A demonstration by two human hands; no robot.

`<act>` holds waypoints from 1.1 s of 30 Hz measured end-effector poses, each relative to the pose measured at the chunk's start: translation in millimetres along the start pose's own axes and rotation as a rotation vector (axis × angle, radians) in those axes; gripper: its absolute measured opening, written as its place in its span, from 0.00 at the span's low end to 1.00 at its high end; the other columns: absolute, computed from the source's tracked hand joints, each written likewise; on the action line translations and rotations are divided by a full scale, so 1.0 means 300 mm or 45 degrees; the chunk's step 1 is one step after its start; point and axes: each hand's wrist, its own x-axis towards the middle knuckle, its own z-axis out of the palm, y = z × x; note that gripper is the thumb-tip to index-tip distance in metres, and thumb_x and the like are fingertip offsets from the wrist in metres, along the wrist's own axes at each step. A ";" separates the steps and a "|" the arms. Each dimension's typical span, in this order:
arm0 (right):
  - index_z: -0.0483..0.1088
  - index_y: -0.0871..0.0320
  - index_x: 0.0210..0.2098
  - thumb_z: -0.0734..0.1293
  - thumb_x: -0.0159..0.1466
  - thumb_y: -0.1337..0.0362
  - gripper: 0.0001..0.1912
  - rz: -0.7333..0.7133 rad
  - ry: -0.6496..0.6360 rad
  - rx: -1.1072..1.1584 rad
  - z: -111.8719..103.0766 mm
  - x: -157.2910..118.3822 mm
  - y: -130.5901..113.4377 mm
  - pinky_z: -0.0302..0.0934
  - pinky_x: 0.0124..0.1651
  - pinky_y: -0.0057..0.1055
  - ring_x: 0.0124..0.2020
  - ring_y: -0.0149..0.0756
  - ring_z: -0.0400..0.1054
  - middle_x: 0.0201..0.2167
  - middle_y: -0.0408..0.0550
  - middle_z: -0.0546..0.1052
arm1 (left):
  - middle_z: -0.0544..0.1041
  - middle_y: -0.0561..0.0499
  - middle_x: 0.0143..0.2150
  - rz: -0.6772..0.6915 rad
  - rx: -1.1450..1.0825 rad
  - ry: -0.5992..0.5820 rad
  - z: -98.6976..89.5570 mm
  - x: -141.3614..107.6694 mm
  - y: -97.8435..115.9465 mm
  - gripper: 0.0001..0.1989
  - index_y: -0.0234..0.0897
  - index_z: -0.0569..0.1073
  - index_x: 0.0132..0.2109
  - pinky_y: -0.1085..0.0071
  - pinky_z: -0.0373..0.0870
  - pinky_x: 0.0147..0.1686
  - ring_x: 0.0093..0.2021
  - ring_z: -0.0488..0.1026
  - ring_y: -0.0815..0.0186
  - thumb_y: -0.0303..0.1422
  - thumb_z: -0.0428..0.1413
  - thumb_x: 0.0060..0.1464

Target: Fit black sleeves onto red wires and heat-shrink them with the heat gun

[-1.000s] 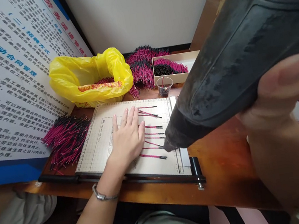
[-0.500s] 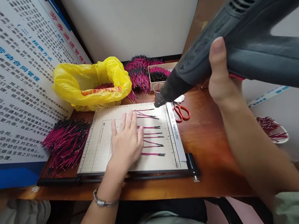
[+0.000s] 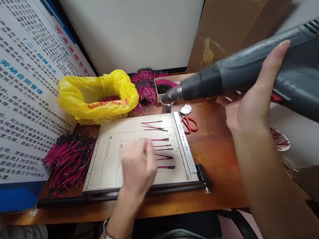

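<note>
My right hand [image 3: 251,104] is wrapped round the handle of a dark grey heat gun [image 3: 239,67], whose metal nozzle points left over a small clear cup [image 3: 167,105]. Curled and slightly blurred, my left hand [image 3: 137,164] is over the cream board of a paper cutter [image 3: 104,153]. Its fingertips face down and are hidden, so I cannot see what they hold. Several red-and-black wires [image 3: 161,139] with black ends lie in spaced rows on the board, their left ends close to or under the left hand.
A yellow plastic bag [image 3: 100,113] stands open behind the board. Wire bundles lie at left [image 3: 71,162] and at the back [image 3: 145,83], beside a box of wires [image 3: 175,79]. Right of the cutter are red-handled scissors [image 3: 190,124] and white crumpled tissue [image 3: 186,109]. A cardboard sheet [image 3: 231,21] leans behind.
My left hand has gone from flat with spread fingers to curled. The heat gun has swung to a more level angle, and my right hand has shifted right.
</note>
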 end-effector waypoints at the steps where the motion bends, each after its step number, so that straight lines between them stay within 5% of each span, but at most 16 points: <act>1: 0.73 0.55 0.36 0.56 0.69 0.59 0.16 0.013 0.002 0.019 0.020 0.006 0.006 0.68 0.21 0.21 0.34 0.31 0.75 0.31 0.44 0.74 | 0.72 0.48 0.25 0.079 -0.106 -0.126 0.031 0.020 0.039 0.18 0.40 0.65 0.25 0.61 0.68 0.38 0.30 0.68 0.62 0.40 0.46 0.63; 6: 0.69 0.58 0.35 0.52 0.68 0.44 0.26 0.362 0.244 0.224 0.125 -0.024 0.033 0.62 0.16 0.20 0.31 0.31 0.70 0.32 0.48 0.70 | 0.79 0.52 0.27 0.338 -0.592 -0.652 0.261 0.135 0.223 0.15 0.37 0.75 0.28 0.71 0.71 0.32 0.30 0.74 0.67 0.38 0.55 0.61; 10: 0.66 0.59 0.33 0.51 0.68 0.42 0.28 0.598 0.467 0.430 0.165 -0.060 0.058 0.59 0.15 0.16 0.26 0.25 0.63 0.33 0.48 0.69 | 0.81 0.44 0.48 0.366 -0.835 -0.626 0.413 0.185 0.288 0.13 0.36 0.76 0.50 0.63 0.74 0.50 0.50 0.76 0.58 0.37 0.53 0.64; 13: 0.64 0.59 0.33 0.49 0.69 0.44 0.27 0.600 0.479 0.445 0.161 -0.067 0.067 0.59 0.17 0.13 0.24 0.21 0.60 0.32 0.46 0.69 | 0.77 0.41 0.56 0.346 -0.953 -0.529 0.457 0.193 0.292 0.19 0.38 0.70 0.60 0.59 0.72 0.56 0.59 0.72 0.55 0.38 0.51 0.66; 21: 0.67 0.59 0.38 0.50 0.70 0.49 0.23 0.590 0.445 0.684 0.146 -0.066 0.075 0.62 0.18 0.16 0.25 0.24 0.60 0.36 0.48 0.70 | 0.78 0.40 0.54 0.338 -0.906 -0.479 0.461 0.206 0.278 0.22 0.38 0.70 0.62 0.59 0.71 0.57 0.53 0.75 0.57 0.41 0.55 0.64; 25: 0.68 0.61 0.45 0.52 0.70 0.51 0.22 0.649 0.475 0.760 0.112 -0.049 0.081 0.62 0.17 0.16 0.32 0.29 0.67 0.38 0.52 0.72 | 0.80 0.41 0.51 0.321 -0.703 -0.508 0.446 0.202 0.277 0.16 0.37 0.76 0.53 0.63 0.73 0.51 0.49 0.76 0.59 0.40 0.54 0.64; 29: 0.66 0.63 0.53 0.51 0.71 0.56 0.21 0.694 0.555 0.825 0.038 -0.005 0.082 0.59 0.15 0.15 0.37 0.31 0.73 0.42 0.57 0.74 | 0.82 0.46 0.34 0.252 -0.394 -0.522 0.327 0.226 0.179 0.12 0.35 0.78 0.34 0.63 0.74 0.44 0.36 0.77 0.59 0.40 0.58 0.60; 33: 0.68 0.59 0.45 0.50 0.72 0.53 0.21 0.587 0.625 0.788 -0.036 0.050 0.092 0.57 0.12 0.15 0.32 0.30 0.74 0.33 0.48 0.74 | 0.81 0.41 0.48 0.125 -0.014 -0.285 0.181 0.300 0.000 0.10 0.33 0.78 0.42 0.54 0.66 0.59 0.52 0.74 0.54 0.33 0.54 0.63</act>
